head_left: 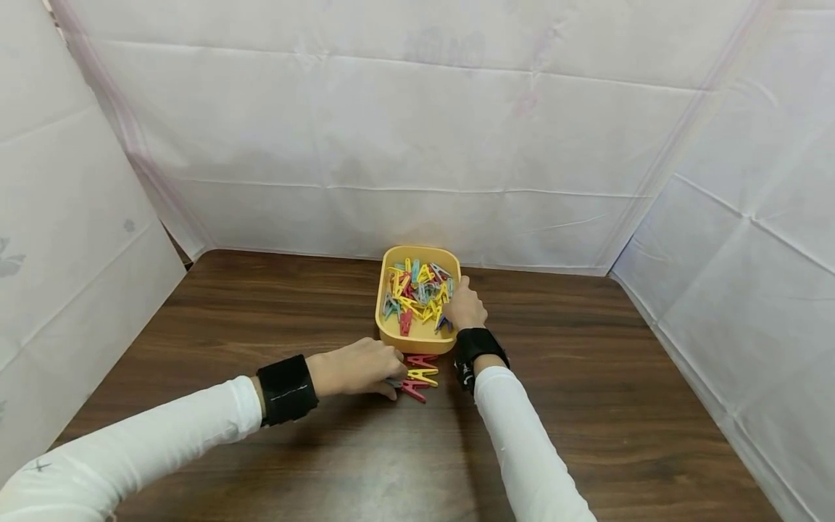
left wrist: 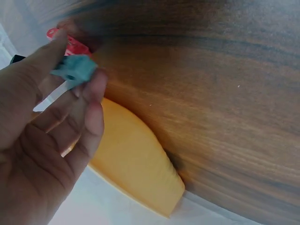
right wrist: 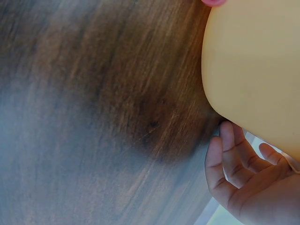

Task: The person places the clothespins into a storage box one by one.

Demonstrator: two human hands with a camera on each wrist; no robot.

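Left hand [left wrist: 42, 140] pinches a small teal clothespin [left wrist: 75, 69], plastic, slightly blurred.

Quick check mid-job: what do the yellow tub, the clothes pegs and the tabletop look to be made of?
Yellow tub: likely plastic, smooth with a soft sheen, rounded moulded corners. Clothes pegs: probably plastic too, in bright uniform colours; the teal peg pinched by the left hand looks matte. Tabletop: dark wood grain with a slight gloss, solid wood or laminate, cannot tell.

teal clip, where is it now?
Pinched in the left hand, the teal clip sits beside the red clips, near the yellow tub.
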